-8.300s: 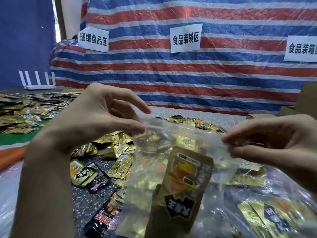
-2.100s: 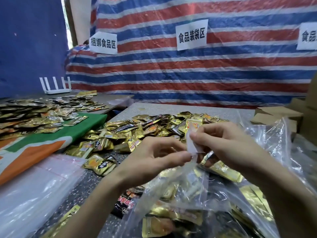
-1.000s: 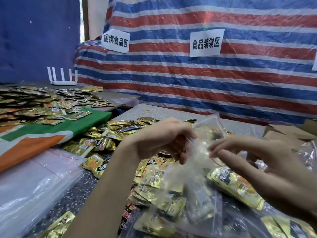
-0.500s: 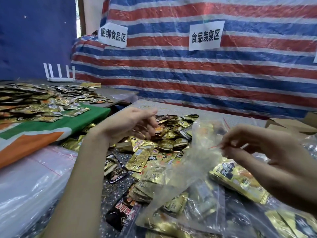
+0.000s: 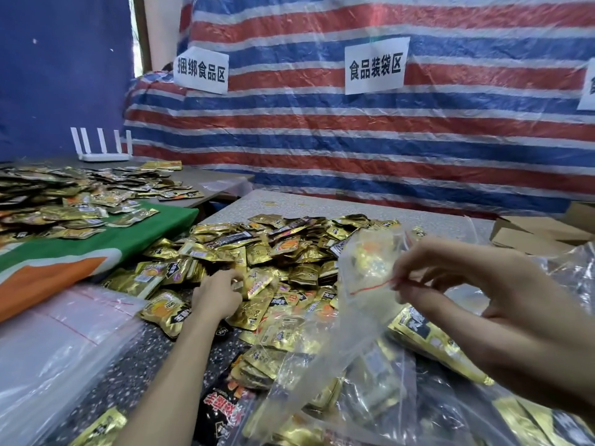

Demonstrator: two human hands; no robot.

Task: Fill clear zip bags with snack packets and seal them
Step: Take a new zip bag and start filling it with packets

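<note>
A clear zip bag (image 5: 360,300) with a red line at its mouth hangs over the table, and my right hand (image 5: 476,304) pinches its top edge at the right. Nothing shows inside the bag. My left hand (image 5: 217,294) reaches down into the pile of gold snack packets (image 5: 283,249) in the middle of the table, its fingers curled on a gold packet (image 5: 257,281). Filled clear bags with packets (image 5: 370,397) lie at the bottom right under the held bag.
A stack of empty clear zip bags (image 5: 58,342) lies at the lower left. A side table with a green and orange cloth (image 5: 96,249) holds several more gold packets. Cardboard boxes (image 5: 541,233) stand at the right, a striped tarp behind.
My left hand let go of the bag and dropped into the packet pile. My right hand keeps the empty bag pinched by its mouth, a little to the right.
</note>
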